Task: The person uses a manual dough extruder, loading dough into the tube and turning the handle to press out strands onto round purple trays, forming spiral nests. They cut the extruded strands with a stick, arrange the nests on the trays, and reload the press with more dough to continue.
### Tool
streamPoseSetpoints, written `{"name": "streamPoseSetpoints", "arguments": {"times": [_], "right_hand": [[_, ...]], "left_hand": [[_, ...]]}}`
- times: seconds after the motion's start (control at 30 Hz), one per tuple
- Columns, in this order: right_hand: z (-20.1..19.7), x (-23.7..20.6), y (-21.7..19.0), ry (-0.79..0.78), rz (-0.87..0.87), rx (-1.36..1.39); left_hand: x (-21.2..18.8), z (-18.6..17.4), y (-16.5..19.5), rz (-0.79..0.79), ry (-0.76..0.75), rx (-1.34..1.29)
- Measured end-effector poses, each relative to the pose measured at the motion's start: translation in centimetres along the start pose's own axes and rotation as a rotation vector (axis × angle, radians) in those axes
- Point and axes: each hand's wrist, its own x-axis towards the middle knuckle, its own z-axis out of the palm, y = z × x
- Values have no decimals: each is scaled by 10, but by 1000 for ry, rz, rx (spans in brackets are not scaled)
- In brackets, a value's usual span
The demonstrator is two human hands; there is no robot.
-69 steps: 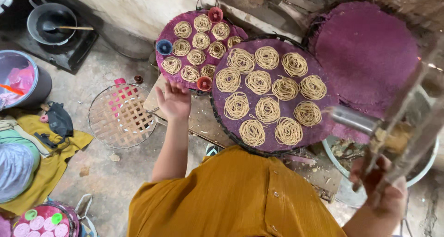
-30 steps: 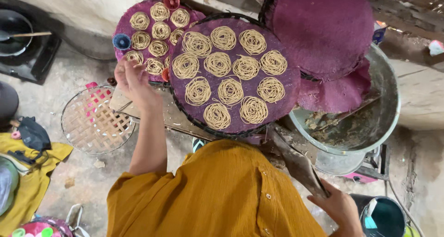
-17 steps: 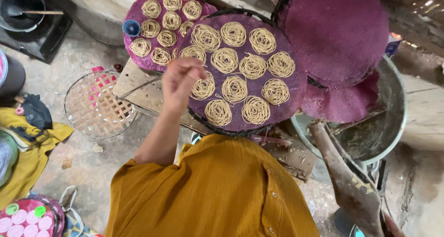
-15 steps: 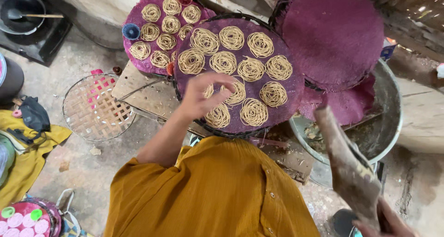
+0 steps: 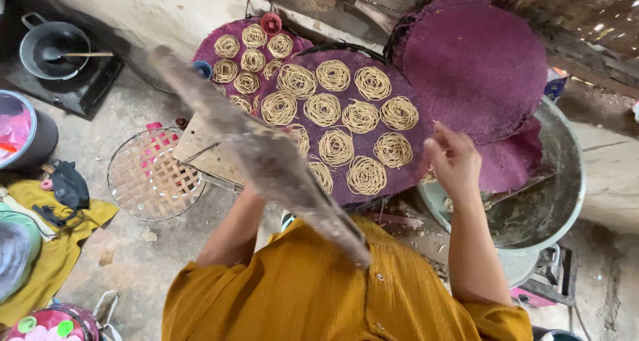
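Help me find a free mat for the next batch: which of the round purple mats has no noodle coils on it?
The bare purple mat at upper right, beyond the right hand. The other two mats carry noodle coils.

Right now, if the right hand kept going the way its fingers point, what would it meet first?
The right hand points up and left, at the edge of the purple round tray of noodle coils. It would probably meet the tray's rim first, then the nearest noodle coil. Its height above the tray is unclear.
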Motion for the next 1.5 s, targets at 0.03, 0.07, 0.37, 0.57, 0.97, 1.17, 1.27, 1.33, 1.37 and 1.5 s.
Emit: {"name": "streamPoseSetpoints", "arguments": {"times": [0.03, 0.07, 0.37, 0.57, 0.97, 1.17, 1.27, 1.33, 1.37, 1.5], "right_hand": [[8, 11, 10, 64, -43, -76], [15, 19, 20, 126, -88, -150], [57, 42, 47, 242, 173, 95], [66, 45, 47, 192, 243, 228], [70, 48, 49, 365, -41, 85], [37, 54, 47, 440, 308, -179], [14, 62, 57, 714, 363, 28], [3, 72, 65, 731, 405, 100], [1, 76, 68, 740, 425, 134], [-6, 87, 78, 716, 526, 282]], "left_hand": [[-5, -18, 6, -15, 52, 8], [-9, -33, 13, -24, 98, 11], [-47, -97, 78, 64, 490, -18], [-52, -102, 70, 89, 519, -67], [-51, -107, 55, 58, 441, -146], [-53, -105, 63, -7, 479, -48], [-54, -106, 67, -38, 493, -9], [-54, -107, 67, -69, 499, 12], [-54, -107, 67, -100, 495, -36], [-49, -104, 60, -56, 447, -108]]}}
